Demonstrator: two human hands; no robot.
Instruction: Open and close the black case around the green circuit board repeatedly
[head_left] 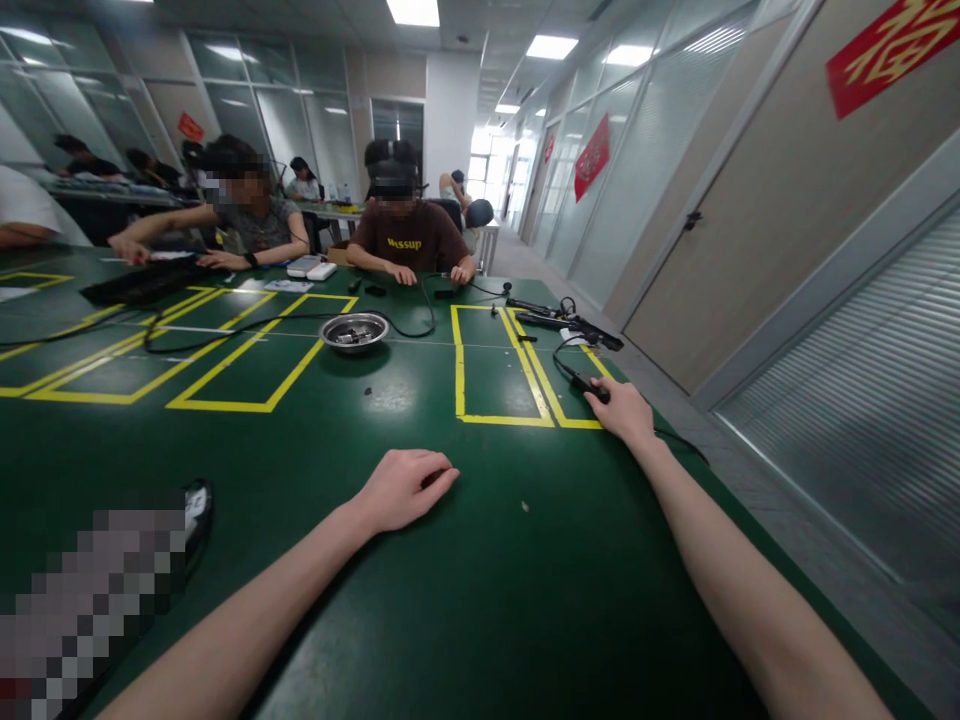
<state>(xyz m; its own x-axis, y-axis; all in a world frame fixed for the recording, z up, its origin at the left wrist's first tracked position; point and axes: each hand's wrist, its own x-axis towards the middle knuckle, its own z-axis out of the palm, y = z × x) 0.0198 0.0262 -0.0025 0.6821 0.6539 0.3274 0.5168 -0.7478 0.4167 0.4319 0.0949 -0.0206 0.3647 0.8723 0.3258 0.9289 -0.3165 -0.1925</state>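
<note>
My right hand is closed round a slim black corded device near the table's right edge. The device lies low over a yellow-taped rectangle, and its cord loops up toward a black folded stand-like item. Resting on the green table, my left hand has its fingers curled in and the thumb close to the index finger. Nothing shows in it, though the palm side is hidden. Beyond the left hand stands a round metal bowl with small metal pieces inside.
Yellow tape marks rectangles across the table. A long black cable snakes over the left half. A blurred-out long object lies at lower left. Across the table, a person in a brown shirt and another work with their hands.
</note>
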